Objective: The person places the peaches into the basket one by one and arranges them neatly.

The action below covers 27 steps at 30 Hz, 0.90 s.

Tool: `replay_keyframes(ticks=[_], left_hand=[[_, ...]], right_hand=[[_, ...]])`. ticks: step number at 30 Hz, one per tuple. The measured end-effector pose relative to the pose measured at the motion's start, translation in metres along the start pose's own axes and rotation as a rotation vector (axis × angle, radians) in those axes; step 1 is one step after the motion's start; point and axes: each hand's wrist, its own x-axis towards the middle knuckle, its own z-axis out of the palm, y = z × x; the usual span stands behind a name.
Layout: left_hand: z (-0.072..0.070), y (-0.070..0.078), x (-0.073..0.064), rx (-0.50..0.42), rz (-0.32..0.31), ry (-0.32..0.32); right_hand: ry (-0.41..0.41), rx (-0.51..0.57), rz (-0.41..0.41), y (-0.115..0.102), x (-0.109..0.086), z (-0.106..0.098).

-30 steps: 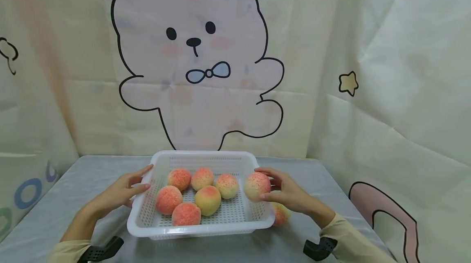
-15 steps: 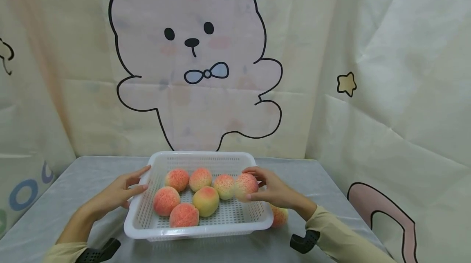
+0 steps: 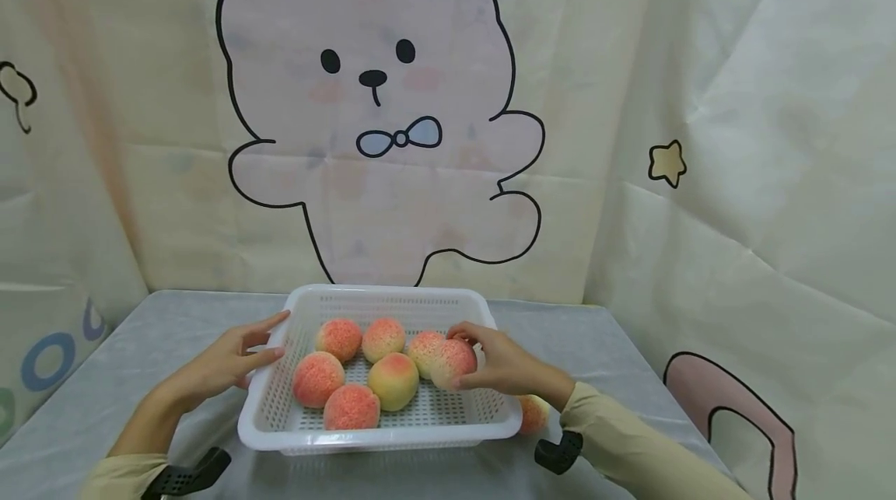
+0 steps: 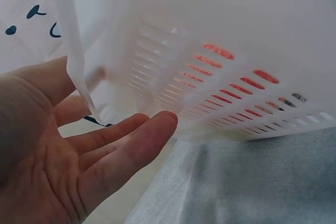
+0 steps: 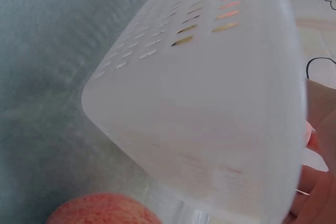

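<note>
A white perforated plastic basket [image 3: 378,438] stands on the grey cloth with several fuzzy red-and-yellow peaches inside, one of them a yellower peach [image 3: 393,382]. My left hand [image 3: 227,360] holds the basket's left rim; in the left wrist view its other fingers [image 4: 131,150] extend along the outer wall. Above the basket's right part, my right hand [image 3: 500,360] grips a pale pink-and-yellow peach [image 3: 451,364] between thumb and fingers. That peach overlaps a speckled peach [image 3: 423,348] behind it. In the right wrist view the basket wall hides most of the right hand [image 5: 320,182].
Another peach [image 3: 534,413] lies on the cloth outside the basket's right end, partly behind it and under the right forearm. The cloth-covered table [image 3: 560,321] runs back to a curtain [image 3: 560,267] printed with a bear. Black wrist devices [image 3: 558,453] sit at both cuffs.
My right hand has carried its peach leftward, from the basket's right rim to beside the speckled peach. My left hand has stayed at the left rim. The view has shifted slightly.
</note>
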Motion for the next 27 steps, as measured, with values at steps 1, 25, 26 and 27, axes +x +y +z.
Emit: replay_keyframes(ticks=[1,25,26,27], left_hand=[[0.000,0.000,0.000,-0.006,0.001,-0.003],[-0.001,0.000,0.000,0.014,-0.011,0.001],[-0.001,0.000,0.000,0.007,-0.010,-0.003],[-0.001,0.000,0.001,0.003,-0.010,-0.005]], right_hand=[[-0.008,-0.007,0.007,0.000,0.000,0.000],[-0.089,-0.355,0.046,0.003,0.011,0.011],[-0.082,-0.368,0.052,0.004,0.012,0.012],[-0.075,-0.379,0.055,0.004,0.012,0.013]])
